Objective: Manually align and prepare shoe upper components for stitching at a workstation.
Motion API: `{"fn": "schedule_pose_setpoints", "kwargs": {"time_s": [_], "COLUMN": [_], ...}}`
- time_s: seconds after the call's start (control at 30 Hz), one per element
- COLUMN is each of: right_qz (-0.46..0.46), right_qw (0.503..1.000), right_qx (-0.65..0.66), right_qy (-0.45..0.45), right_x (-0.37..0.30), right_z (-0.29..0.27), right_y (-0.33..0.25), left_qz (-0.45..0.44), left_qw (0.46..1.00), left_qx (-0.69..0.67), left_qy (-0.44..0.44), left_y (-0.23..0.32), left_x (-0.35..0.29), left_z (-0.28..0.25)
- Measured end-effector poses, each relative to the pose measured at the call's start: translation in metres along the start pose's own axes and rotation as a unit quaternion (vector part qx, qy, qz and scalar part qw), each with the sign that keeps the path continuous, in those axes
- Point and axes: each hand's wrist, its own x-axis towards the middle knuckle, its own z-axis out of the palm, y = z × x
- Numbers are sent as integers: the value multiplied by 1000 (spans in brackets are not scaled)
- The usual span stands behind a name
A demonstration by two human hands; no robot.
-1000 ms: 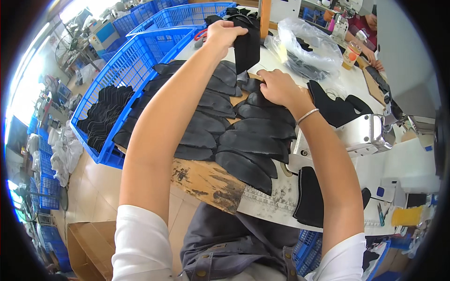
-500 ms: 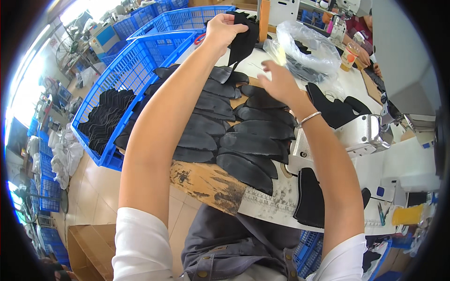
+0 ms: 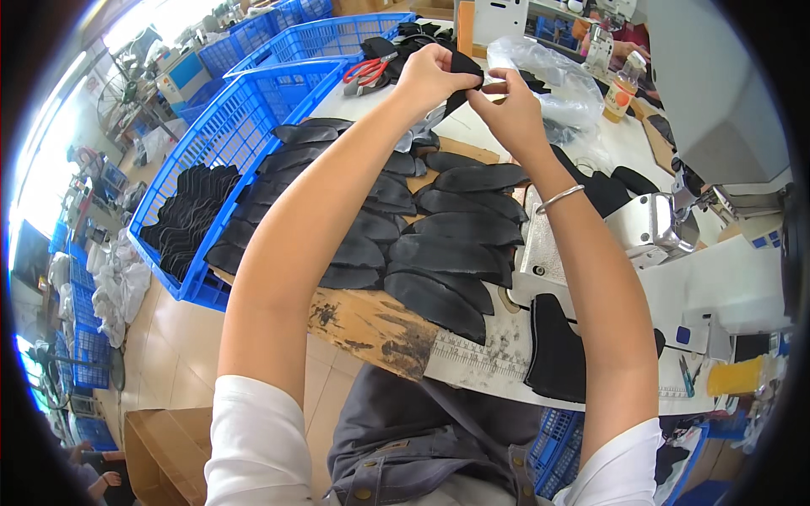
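The left hand [image 3: 432,78] is closed on a black piece [image 3: 462,64] at the upper middle of the frame, thumb against fingers. The right hand [image 3: 516,111] has its fingertips at the piece's right edge, thumb and forefinger near each other; whether they grip it, I cannot tell. The piece looks limp, so good handling would likely mean pinching close to the edge, keeping light tension between both hands and holding it clear of the dark pads [image 3: 451,228] laid in overlapping rows at mid-frame.

At left, the near basket [image 3: 278,88], blue and slatted, holds a stack of wavy-edged black pieces [image 3: 187,219]. A far basket [image 3: 329,38] stands behind it; its contents are hard to make out. The clear bag [image 3: 582,105], upper right, has dark material in it. Just beside it, the bottle [image 3: 620,97] holds amber liquid. The carton [image 3: 169,451], lower left, shows too little inside to judge.
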Motion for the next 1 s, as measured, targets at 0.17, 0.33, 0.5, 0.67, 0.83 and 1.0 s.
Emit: {"fn": "schedule_pose_setpoints", "kwargs": {"time_s": [0.17, 0.33, 0.5, 0.67, 0.83, 1.0], "right_qz": [43, -281, -342, -371, -355, -120], "right_qw": [949, 891, 843, 841, 870, 923], "right_qx": [-240, -314, -378, -361, -296, -305], "right_qy": [-199, -169, -174, -160, -173, -201], "right_x": [-18, -46, -41, -35, -36, -37], "right_z": [12, 33, 51, 53, 64, 46], "right_y": [-12, 3, 6, 21, 23, 5], "left_qz": [1, -35, -29, -17, 42, 13], "left_qw": [998, 998, 997, 993, 964, 971], "left_qx": [36, 10, -17, 7, -46, -42], "left_qy": [57, 48, 73, 121, 258, 234], "left_y": [-6, 5, 2, -5, -22, 7], "left_x": [9, 7, 6, 17, 45, 20], "left_z": [-12, -6, -10, -18, -74, -75]}}
